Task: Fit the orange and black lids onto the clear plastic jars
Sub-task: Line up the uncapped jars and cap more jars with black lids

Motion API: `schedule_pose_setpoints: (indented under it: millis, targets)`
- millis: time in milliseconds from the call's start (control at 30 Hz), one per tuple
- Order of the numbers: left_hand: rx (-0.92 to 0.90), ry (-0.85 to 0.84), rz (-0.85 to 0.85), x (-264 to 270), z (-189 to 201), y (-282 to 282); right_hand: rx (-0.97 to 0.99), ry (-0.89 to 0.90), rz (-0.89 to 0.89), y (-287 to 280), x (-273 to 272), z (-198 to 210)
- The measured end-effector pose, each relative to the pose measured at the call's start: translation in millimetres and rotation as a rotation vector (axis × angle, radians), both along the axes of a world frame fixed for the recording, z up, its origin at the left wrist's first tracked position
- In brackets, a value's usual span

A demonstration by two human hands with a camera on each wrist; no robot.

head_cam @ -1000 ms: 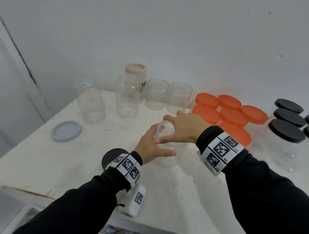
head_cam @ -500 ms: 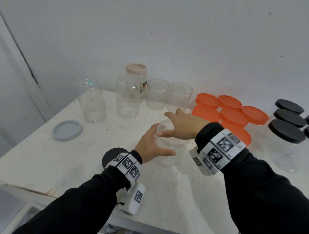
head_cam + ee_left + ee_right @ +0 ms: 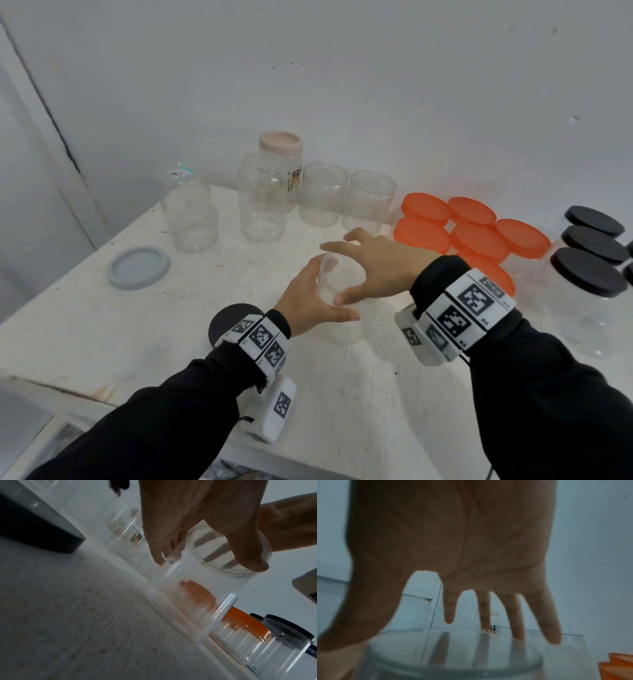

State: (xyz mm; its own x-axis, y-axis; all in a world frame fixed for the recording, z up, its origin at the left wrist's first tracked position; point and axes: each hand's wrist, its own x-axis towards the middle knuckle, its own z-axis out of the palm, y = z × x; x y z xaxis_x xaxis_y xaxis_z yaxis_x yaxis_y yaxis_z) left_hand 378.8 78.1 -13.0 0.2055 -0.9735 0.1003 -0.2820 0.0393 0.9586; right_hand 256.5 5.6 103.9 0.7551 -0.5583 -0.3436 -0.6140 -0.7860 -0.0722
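Observation:
A clear plastic jar (image 3: 342,330) with no lid stands on the white table (image 3: 359,394) in the middle. My left hand (image 3: 318,298) grips its side, thumb in front and fingers behind. My right hand (image 3: 356,263) hovers over the jar's top with straight, spread fingers; in the right wrist view the fingertips (image 3: 553,639) sit just above the jar's rim (image 3: 453,655). A loose black lid (image 3: 226,317) lies flat behind my left wrist. Jars with orange lids (image 3: 479,236) and jars with black lids (image 3: 589,270) stand to the right.
Several open clear jars (image 3: 368,200) stand in a row at the back by the wall, one with a pink lid (image 3: 281,144). A grey lid (image 3: 137,270) lies at the left. The table's front edge (image 3: 68,394) runs below my left forearm.
My right hand gripped the jar's top a second ago; its fingers have now straightened and spread above the rim. The left hand keeps its hold on the jar's side.

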Motion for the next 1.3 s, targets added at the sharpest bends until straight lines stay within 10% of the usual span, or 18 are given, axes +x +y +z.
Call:
schedule_pose_setpoints:
  millis: [633,833,1300]
  targets:
    - [-0.028,-0.009,-0.039,-0.1,5.0,4.0,-0.256,-0.268,-0.050,18.2,-13.3,-31.0]
    - [0.094,-0.267,-0.211,31.7,27.4,12.6,-0.171,-0.277,-0.024,18.6,-23.6,-36.2]
    - [-0.293,-0.871,0.408,132.6,90.1,-57.0,-0.414,-0.379,-0.001,-3.0,-5.4,-69.4]
